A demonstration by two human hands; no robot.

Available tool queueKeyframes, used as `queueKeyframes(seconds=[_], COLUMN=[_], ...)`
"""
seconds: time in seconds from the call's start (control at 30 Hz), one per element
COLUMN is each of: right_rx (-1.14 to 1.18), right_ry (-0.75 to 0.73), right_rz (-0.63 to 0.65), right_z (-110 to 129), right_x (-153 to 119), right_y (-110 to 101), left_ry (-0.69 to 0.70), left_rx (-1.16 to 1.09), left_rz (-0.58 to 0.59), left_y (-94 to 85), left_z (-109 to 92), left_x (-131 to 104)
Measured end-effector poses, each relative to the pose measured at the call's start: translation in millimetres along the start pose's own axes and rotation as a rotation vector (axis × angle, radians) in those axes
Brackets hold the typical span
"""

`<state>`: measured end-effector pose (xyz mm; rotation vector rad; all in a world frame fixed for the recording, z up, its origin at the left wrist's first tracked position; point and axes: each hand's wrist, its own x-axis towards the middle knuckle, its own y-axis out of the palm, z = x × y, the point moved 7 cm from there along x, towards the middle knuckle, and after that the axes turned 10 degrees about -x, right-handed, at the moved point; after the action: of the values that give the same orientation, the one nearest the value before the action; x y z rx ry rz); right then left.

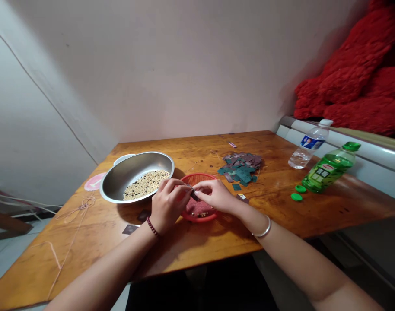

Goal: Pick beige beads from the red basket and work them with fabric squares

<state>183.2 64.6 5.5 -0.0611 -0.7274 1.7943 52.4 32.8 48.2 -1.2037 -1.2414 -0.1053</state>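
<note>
Both hands meet above a red plastic basket (200, 219), which holds a reddish cloth (199, 207) and some pale beads. My left hand (170, 201), with a dark beaded bracelet at its wrist, pinches a small dark piece (194, 195). On the other side of that piece, my right hand (215, 195) closes finger and thumb on it; a silver bangle circles this forearm. Fingers partly hide the piece. Left of the basket, a tilted steel bowl (116, 183) contains many cream and black beads (145, 183).
Dark and green squares (243, 168) are piled right of centre. Farther right are a clear bottle (306, 149), a green bottle (330, 168) and two green caps (296, 197). Loose thread (82, 207) lies left, dark squares (130, 229) near my left wrist. Red fluffy material (356, 82) rests behind.
</note>
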Motion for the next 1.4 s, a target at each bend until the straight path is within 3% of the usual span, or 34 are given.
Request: queueKeyframes(seconds=[1.4], right_rx=[-0.020], right_ry=[0.008], right_rz=[-0.016], right_z=[-1.2], right_x=[1.0], right_y=[-1.6], left_ry=[0.037], left_rx=[-0.050], left_rz=[0.041], left_y=[2.5], left_z=[-5.7], left_x=[0.3])
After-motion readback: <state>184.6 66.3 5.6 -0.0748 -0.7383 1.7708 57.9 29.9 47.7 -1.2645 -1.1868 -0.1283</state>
